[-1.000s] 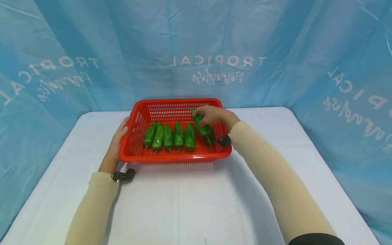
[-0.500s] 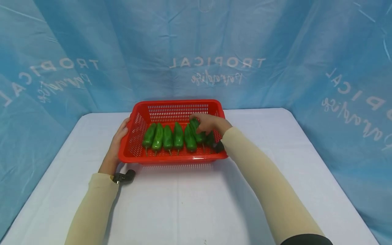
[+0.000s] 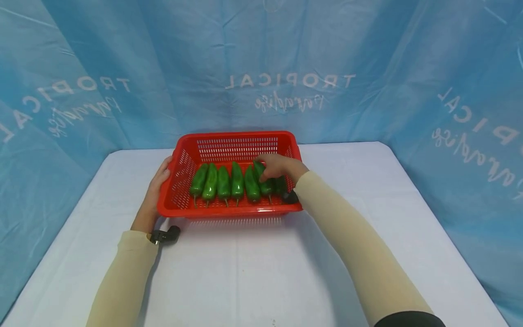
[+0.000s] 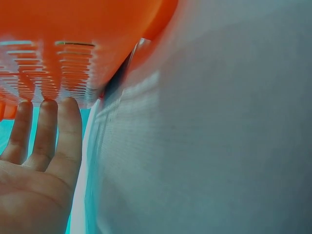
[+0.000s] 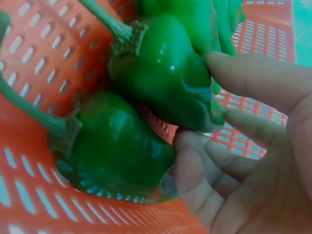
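Observation:
A red plastic basket (image 3: 229,212) with slotted walls holds several green peppers (image 3: 224,184) in a row, their stems toward the near side. My left hand (image 3: 157,186) is at the basket's left wall; in the left wrist view, straight fingers (image 4: 69,129) touch the slotted outside. Inside the basket's right half, my right hand (image 3: 279,167) pinches a green pepper (image 5: 158,73) at its narrow end, between thumb and fingers. Another green pepper (image 5: 117,146) lies just to the right, partly hidden by the hand in the head view and close to the fingers in the right wrist view.
The basket stands on a white-covered table (image 3: 245,272), near its far edge. A blue printed curtain (image 3: 261,54) hangs behind and along both sides. A dark wrist device (image 3: 165,235) sits at the left wrist, near the basket's front left corner.
My right hand has lowered the pepper it holds and moved it left, beside the others in the row. The neighbouring pepper has shifted slightly. My left hand has stayed at the basket's wall.

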`<state>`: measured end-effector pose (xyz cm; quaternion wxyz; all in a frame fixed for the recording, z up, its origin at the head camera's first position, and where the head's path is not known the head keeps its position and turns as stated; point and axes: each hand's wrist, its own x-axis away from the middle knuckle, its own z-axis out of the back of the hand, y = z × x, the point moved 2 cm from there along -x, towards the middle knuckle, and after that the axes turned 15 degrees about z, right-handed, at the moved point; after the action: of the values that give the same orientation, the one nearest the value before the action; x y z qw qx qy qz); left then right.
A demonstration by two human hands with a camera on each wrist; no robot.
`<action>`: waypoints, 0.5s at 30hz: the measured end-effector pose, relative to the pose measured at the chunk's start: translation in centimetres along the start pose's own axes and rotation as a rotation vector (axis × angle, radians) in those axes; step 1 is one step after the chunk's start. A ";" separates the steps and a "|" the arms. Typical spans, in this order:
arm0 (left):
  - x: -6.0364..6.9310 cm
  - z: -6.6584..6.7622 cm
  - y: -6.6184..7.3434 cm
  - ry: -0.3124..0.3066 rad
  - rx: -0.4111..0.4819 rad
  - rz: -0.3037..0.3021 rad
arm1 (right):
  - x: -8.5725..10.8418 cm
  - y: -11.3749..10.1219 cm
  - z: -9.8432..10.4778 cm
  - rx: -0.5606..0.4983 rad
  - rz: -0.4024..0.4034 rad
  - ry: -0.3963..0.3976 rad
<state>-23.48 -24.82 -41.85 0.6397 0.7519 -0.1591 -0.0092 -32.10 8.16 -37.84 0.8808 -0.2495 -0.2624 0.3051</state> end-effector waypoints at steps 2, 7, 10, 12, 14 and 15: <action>0.0 0.0 0.0 -0.003 0.005 -0.002 | -0.1 0.0 0.0 0.018 -0.001 -0.013; 0.0 0.0 0.0 0.005 -0.005 0.001 | -0.1 0.2 0.0 0.063 -0.007 -0.052; 0.0 0.0 0.0 0.008 -0.006 0.002 | 0.1 0.3 0.1 0.072 -0.018 -0.059; 0.0 0.0 0.0 0.014 -0.005 0.006 | 0.1 0.3 0.2 0.073 -0.023 -0.054; 0.1 0.0 0.0 0.021 -0.002 0.011 | 0.2 0.3 0.2 0.073 -0.028 -0.050; 0.1 0.0 0.0 0.024 -0.001 0.014 | 0.2 0.3 0.3 0.075 -0.029 -0.049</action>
<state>-23.40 -24.80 -41.84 0.6420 0.7505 -0.1567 0.0045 -32.26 8.59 -37.78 0.8873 -0.2049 -0.2758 0.3078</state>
